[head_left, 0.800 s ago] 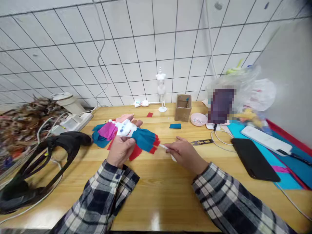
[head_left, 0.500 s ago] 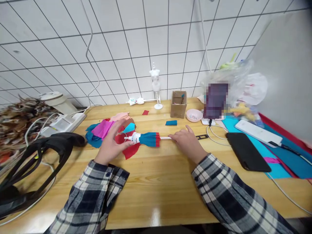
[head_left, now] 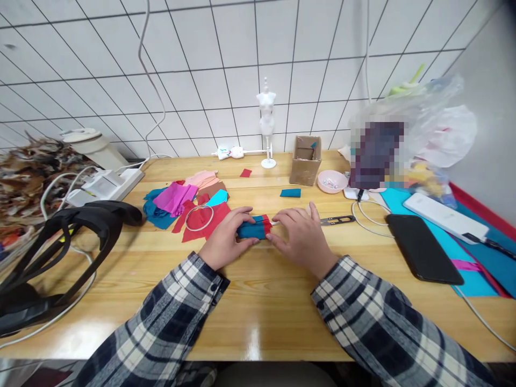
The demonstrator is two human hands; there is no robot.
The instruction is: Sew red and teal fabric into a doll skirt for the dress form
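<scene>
A miniature white mannequin lies sideways between my hands, wearing a blue skirt (head_left: 250, 230) with a red hem (head_left: 267, 227). My left hand (head_left: 226, 236) curls around its upper end and the skirt, so the white bust is hidden. At the hem, the fingers and thumb of my right hand (head_left: 300, 236) close around the mannequin's white pole (head_left: 275, 222), most of which is covered. Left of my left hand, a thin white ring (head_left: 199, 217) rests on red crumpled pieces (head_left: 220, 214). Thread snips (head_left: 338, 220) lie just beyond my right hand.
Behind stand another white mannequin (head_left: 266, 121), a cardboard box (head_left: 305, 161) and a pink bowl (head_left: 332, 183) of small beads. A black phone (head_left: 423, 248) and a power bank (head_left: 445, 216) lie right. A black headset (head_left: 60, 269) and a power strip (head_left: 108, 185) are left.
My left hand has moved right and closed over the bust and skirt. My right hand has slid left along the pole to the red hem. The view has shifted slightly.
</scene>
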